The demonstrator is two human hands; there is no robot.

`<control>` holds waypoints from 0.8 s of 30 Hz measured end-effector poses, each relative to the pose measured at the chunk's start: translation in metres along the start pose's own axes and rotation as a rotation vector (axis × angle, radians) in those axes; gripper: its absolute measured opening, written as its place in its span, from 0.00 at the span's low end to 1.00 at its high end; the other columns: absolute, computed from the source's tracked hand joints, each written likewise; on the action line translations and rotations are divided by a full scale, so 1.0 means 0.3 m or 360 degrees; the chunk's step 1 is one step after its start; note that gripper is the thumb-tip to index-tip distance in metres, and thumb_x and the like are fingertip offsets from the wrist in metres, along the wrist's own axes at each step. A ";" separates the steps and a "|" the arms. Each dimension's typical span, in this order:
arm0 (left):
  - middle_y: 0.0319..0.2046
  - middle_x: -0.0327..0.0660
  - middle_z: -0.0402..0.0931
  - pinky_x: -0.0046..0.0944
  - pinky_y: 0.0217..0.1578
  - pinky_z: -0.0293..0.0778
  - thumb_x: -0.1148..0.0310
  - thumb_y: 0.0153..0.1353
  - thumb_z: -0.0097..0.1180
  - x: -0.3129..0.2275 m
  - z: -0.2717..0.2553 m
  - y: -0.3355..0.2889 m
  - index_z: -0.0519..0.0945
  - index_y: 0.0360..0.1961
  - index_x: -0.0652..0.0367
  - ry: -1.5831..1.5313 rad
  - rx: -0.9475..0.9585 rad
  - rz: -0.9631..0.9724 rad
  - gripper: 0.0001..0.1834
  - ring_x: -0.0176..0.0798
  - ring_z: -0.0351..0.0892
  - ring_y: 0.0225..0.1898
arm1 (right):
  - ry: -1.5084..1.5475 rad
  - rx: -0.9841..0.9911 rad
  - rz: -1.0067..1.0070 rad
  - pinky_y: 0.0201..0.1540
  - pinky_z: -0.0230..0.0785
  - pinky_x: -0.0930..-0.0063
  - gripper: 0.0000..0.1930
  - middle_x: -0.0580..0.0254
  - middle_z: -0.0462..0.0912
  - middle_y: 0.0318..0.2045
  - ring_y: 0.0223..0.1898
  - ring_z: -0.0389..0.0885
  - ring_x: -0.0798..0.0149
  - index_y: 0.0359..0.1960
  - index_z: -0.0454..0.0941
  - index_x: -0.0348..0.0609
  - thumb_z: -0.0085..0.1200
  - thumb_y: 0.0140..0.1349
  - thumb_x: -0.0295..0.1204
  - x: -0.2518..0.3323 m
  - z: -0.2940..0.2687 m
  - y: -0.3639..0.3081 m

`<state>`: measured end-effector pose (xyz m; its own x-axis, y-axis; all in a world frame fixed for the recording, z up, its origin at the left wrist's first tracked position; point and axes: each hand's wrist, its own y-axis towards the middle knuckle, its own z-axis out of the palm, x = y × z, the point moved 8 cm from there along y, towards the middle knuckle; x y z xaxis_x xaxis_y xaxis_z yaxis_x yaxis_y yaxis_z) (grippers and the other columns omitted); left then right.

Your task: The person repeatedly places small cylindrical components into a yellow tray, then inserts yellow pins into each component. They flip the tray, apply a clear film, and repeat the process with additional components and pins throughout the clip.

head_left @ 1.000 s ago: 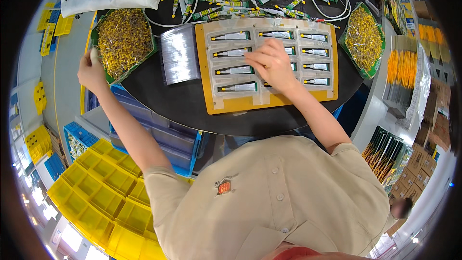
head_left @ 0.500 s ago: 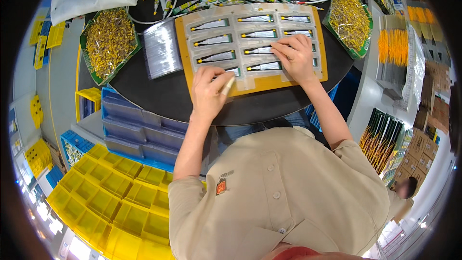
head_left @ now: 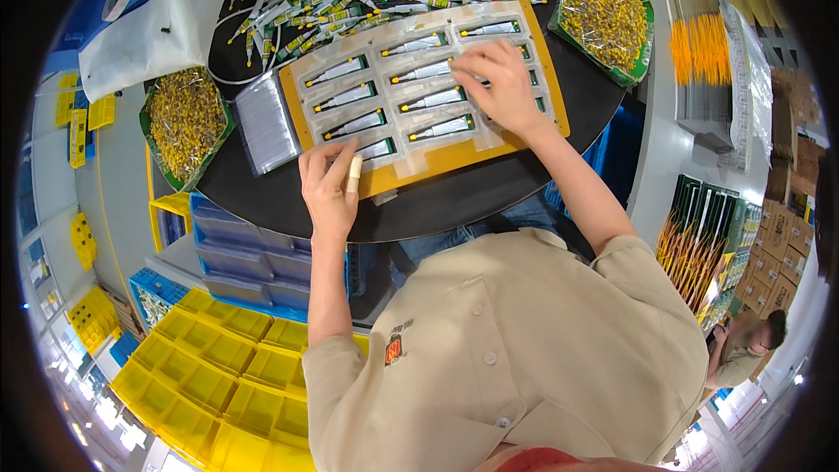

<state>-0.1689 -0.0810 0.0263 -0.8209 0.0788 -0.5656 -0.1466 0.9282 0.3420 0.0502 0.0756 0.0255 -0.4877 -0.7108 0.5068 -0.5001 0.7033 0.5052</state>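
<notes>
A yellow-edged board (head_left: pixel 398 179) carries a clear tray with rows of recesses. Small silver tubes (head_left: pixel 437 127) with yellow caps lie in these recesses over dark green inserts. At the board's lower left corner is my left hand (head_left: pixel 328 188), fingers apart, beside the lowest left tube (head_left: pixel 377 149); one finger wears a pale cover. My right hand (head_left: pixel 505 87) hovers over the tray's right part with bent fingers. Its thumb and index finger stand apart near the end of a middle-column tube (head_left: pixel 422 71). Behind it, part of the right column is hidden.
Loose tubes (head_left: pixel 336 4) are heaped behind the board. Green-edged boxes of yellow-capped pieces stand left (head_left: pixel 188 118) and right (head_left: pixel 603 13). A stack of clear plastic sheets (head_left: pixel 266 127) lies by the board. Yellow bins (head_left: pixel 210 358) are at lower left; another person (head_left: pixel 743 345) is at far right.
The whole view has turned and shifted, so the board appears further left and more tilted. My right hand has moved up about one row; my left hand uncovers more of the lowest left tube.
</notes>
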 end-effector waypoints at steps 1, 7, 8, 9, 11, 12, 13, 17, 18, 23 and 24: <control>0.39 0.41 0.78 0.43 0.45 0.72 0.80 0.50 0.65 -0.009 0.003 0.017 0.87 0.45 0.56 -0.0005 -0.0033 0.0007 0.18 0.47 0.73 0.43 | -0.0049 -0.0043 0.0029 0.47 0.64 0.62 0.04 0.67 0.80 0.33 0.42 0.76 0.58 0.30 0.85 0.49 0.66 0.54 0.32 -0.023 0.022 0.035; 0.52 0.44 0.75 0.48 0.57 0.65 0.80 0.56 0.58 -0.089 0.111 0.205 0.81 0.56 0.52 -0.0014 0.0045 0.0065 0.25 0.51 0.70 0.54 | -0.0185 0.0301 0.0126 0.45 0.64 0.59 0.07 0.66 0.79 0.33 0.44 0.76 0.57 0.30 0.82 0.48 0.66 0.53 0.33 -0.118 0.145 0.140; 0.56 0.45 0.72 0.50 0.61 0.61 0.80 0.57 0.57 -0.115 0.146 0.229 0.79 0.59 0.51 -0.0028 0.0139 0.0098 0.27 0.54 0.66 0.58 | -0.0086 0.0287 0.0009 0.44 0.65 0.58 0.07 0.65 0.78 0.34 0.42 0.75 0.56 0.30 0.81 0.48 0.66 0.54 0.33 -0.106 0.124 0.136; 0.60 0.46 0.70 0.52 0.63 0.59 0.76 0.58 0.58 -0.150 0.180 0.239 0.79 0.59 0.51 -0.0006 0.0246 0.0169 0.25 0.56 0.64 0.62 | 0.0014 0.0268 -0.0028 0.44 0.66 0.59 0.07 0.65 0.78 0.33 0.42 0.75 0.55 0.30 0.80 0.47 0.65 0.54 0.33 -0.109 0.092 0.125; 0.65 0.47 0.66 0.55 0.65 0.56 0.72 0.58 0.61 -0.229 0.245 0.213 0.78 0.60 0.52 0.0090 0.0465 0.0297 0.26 0.59 0.60 0.66 | 0.0218 0.0251 -0.0119 0.44 0.67 0.60 0.07 0.64 0.77 0.32 0.40 0.73 0.55 0.29 0.80 0.47 0.65 0.55 0.32 -0.118 0.003 0.083; 0.68 0.49 0.61 0.59 0.66 0.53 0.68 0.58 0.62 -0.259 0.272 0.190 0.76 0.61 0.53 0.0073 0.0575 0.0344 0.28 0.61 0.55 0.70 | 0.0240 0.0257 -0.0089 0.45 0.67 0.62 0.07 0.62 0.75 0.32 0.39 0.72 0.54 0.30 0.79 0.46 0.65 0.55 0.30 -0.138 -0.053 0.051; 0.70 0.51 0.58 0.60 0.67 0.50 0.65 0.58 0.63 -0.277 0.291 0.160 0.74 0.63 0.53 0.0080 0.0690 0.0357 0.29 0.62 0.51 0.71 | 0.0199 0.0258 -0.0079 0.45 0.67 0.62 0.07 0.63 0.75 0.32 0.39 0.72 0.55 0.30 0.79 0.46 0.65 0.54 0.30 -0.160 -0.106 0.023; 0.74 0.53 0.50 0.63 0.70 0.41 0.59 0.62 0.60 -0.284 0.339 0.063 0.69 0.68 0.53 0.0224 0.0902 0.0323 0.33 0.62 0.43 0.74 | 0.0050 0.0393 -0.0083 0.45 0.67 0.63 0.08 0.64 0.76 0.33 0.40 0.72 0.56 0.31 0.80 0.45 0.66 0.54 0.31 -0.220 -0.209 -0.073; 0.74 0.53 0.49 0.63 0.70 0.40 0.58 0.62 0.60 -0.280 0.342 0.049 0.68 0.68 0.53 0.0257 0.0904 0.0325 0.33 0.62 0.42 0.75 | 0.0034 0.0407 -0.0141 0.45 0.66 0.63 0.08 0.64 0.77 0.33 0.40 0.72 0.56 0.31 0.80 0.45 0.66 0.53 0.31 -0.223 -0.214 -0.082; 0.75 0.52 0.45 0.66 0.70 0.36 0.57 0.64 0.57 -0.278 0.359 0.017 0.64 0.71 0.54 0.0418 0.0990 0.0303 0.35 0.62 0.39 0.76 | -0.0175 0.0159 0.0135 0.45 0.63 0.64 0.06 0.67 0.77 0.31 0.39 0.73 0.59 0.30 0.82 0.48 0.66 0.54 0.33 -0.292 -0.184 -0.034; 0.75 0.52 0.46 0.67 0.69 0.37 0.58 0.64 0.58 -0.294 0.351 0.027 0.64 0.71 0.55 0.0304 0.0922 0.0285 0.35 0.63 0.40 0.75 | -0.0228 0.0167 0.0185 0.45 0.63 0.64 0.06 0.67 0.78 0.30 0.39 0.73 0.59 0.29 0.82 0.49 0.65 0.54 0.33 -0.298 -0.165 -0.021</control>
<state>-0.0395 -0.0421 0.0000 -0.8969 0.2343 -0.3751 0.2805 0.9571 -0.0728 0.1324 0.1351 0.0114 -0.6395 -0.6240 0.4490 -0.5026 0.7813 0.3701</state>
